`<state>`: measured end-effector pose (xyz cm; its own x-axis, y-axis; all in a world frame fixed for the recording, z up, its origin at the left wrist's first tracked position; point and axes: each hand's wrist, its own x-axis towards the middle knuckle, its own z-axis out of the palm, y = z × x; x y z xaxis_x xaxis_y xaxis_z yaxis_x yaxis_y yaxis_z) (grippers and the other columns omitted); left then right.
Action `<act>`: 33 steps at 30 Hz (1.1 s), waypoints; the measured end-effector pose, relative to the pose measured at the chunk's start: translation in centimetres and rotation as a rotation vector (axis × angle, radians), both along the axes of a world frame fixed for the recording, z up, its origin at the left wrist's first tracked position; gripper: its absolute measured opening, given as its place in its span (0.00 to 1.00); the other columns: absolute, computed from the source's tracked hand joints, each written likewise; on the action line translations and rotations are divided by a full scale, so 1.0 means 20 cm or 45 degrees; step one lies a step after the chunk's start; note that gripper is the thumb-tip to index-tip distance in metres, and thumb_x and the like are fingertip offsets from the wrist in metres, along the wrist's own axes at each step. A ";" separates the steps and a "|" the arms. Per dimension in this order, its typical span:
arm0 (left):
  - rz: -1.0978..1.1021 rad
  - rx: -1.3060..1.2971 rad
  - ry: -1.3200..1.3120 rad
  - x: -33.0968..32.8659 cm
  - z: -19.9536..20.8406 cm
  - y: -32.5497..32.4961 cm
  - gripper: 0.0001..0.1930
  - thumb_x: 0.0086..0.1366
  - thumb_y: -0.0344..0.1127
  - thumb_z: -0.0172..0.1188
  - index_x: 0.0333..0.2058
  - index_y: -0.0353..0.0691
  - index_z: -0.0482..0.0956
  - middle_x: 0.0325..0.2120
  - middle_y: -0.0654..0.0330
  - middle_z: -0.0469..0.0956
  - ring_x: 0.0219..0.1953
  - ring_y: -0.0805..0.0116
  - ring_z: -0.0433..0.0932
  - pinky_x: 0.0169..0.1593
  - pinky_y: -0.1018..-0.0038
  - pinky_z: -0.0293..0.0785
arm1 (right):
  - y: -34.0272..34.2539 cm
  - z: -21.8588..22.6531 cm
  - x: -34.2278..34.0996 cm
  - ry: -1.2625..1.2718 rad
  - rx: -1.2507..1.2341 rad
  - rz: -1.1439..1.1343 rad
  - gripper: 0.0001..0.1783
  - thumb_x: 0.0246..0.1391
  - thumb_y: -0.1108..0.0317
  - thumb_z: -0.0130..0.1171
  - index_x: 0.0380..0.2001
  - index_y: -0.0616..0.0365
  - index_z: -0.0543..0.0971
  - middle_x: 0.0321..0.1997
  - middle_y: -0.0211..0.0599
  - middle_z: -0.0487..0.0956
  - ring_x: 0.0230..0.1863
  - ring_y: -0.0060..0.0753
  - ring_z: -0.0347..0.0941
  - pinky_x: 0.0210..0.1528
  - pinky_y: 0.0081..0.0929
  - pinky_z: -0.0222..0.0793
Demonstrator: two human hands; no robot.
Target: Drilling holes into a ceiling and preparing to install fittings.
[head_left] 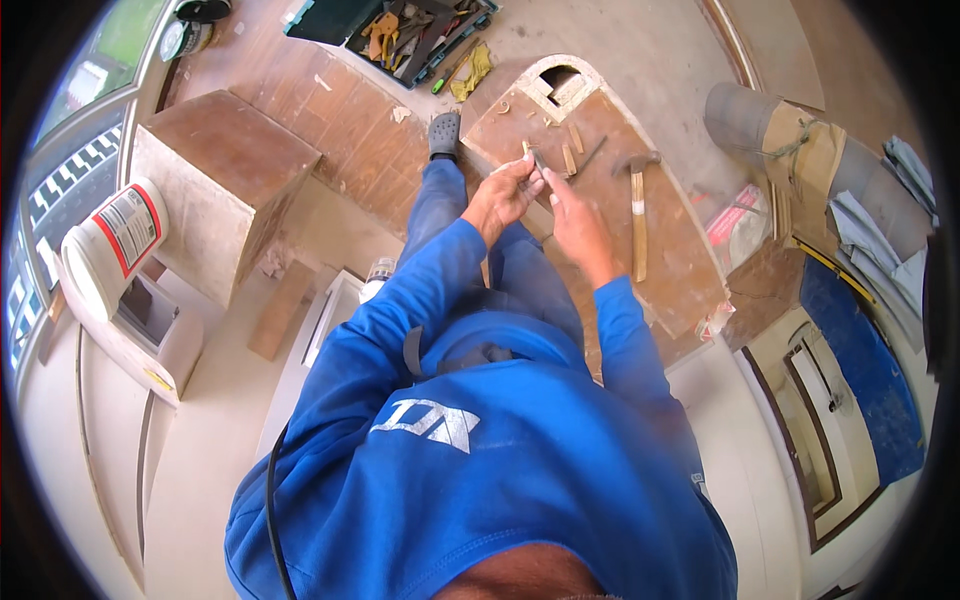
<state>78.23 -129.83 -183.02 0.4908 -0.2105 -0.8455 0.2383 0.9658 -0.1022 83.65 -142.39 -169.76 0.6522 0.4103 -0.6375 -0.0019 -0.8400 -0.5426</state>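
Observation:
Above a brown wooden board (pixel 610 235), my two hands meet close together. My left hand (pixel 503 198) is closed in a pinch around a small pale wood piece (pixel 527 148), whose tip sticks up past the fingers. My right hand (pixel 582 228) is closed on a short grey blade-like tool (pixel 540 160), pressed near that piece; its exact kind is hidden by the fingers. Just beyond lie small wood slivers (pixel 568 158) and a thin dark rod (pixel 594 154). A hammer (pixel 639 215) with a wooden handle rests on the board, right of my right hand.
The board's far end has a pale rim (pixel 592 72) around a dark opening. An open toolbox (pixel 400 45) full of tools and a yellow cloth (pixel 470 72) lie beyond. A box-shaped cabinet (pixel 225 140) and a white bucket (pixel 120 235) stand left; rolled material (pixel 790 135) lies right.

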 end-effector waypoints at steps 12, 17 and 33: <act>-0.049 -0.027 -0.080 -0.01 -0.06 0.01 0.05 0.68 0.36 0.64 0.35 0.43 0.80 0.28 0.65 0.81 0.29 0.72 0.79 0.39 0.72 0.81 | 0.05 -0.04 0.14 0.082 -0.001 0.058 0.22 0.67 0.66 0.46 0.63 0.51 0.73 0.55 0.57 0.78 0.56 0.63 0.74 0.57 0.49 0.70; 0.013 -0.031 -0.082 -0.03 -0.06 0.00 0.05 0.69 0.35 0.63 0.36 0.43 0.80 0.28 0.65 0.81 0.29 0.72 0.79 0.40 0.72 0.81 | 0.14 0.02 0.09 0.098 -0.081 0.036 0.22 0.67 0.65 0.46 0.62 0.52 0.74 0.54 0.58 0.78 0.55 0.62 0.74 0.56 0.49 0.70; -0.025 0.009 -0.084 -0.02 -0.01 0.00 0.03 0.68 0.35 0.63 0.37 0.44 0.79 0.31 0.65 0.81 0.33 0.72 0.79 0.43 0.71 0.80 | 0.05 -0.04 0.10 0.111 0.003 0.106 0.22 0.67 0.67 0.46 0.62 0.55 0.72 0.55 0.55 0.79 0.57 0.61 0.74 0.58 0.48 0.69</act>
